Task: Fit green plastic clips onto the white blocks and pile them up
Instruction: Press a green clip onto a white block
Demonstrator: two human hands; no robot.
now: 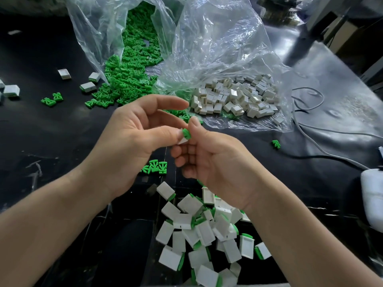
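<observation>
Black table [62, 131], two clear bags [217, 48] spilling green clips [128, 79] and white blocks [234, 98], clipped-block pile [205, 230], grey cables [306, 104]

Left hand [132, 141]: raised over the black table [51, 131], thumb and fingertips pinching a white block [182, 141]
Right hand [209, 160]: thumb and curled forefinger gripping a green clip [186, 133] set against the top end of the white block
Finished pile [203, 230]: white blocks with green ends, heaped loosely at the near edge, below the right wrist
Clip bag [99, 34]: clear plastic, open, green clips spilling onto the table
Block bag [217, 48]: clear plastic, right of the clip bag, bare white blocks inside
Loose clips [154, 166]: small cluster just below the hands
</observation>
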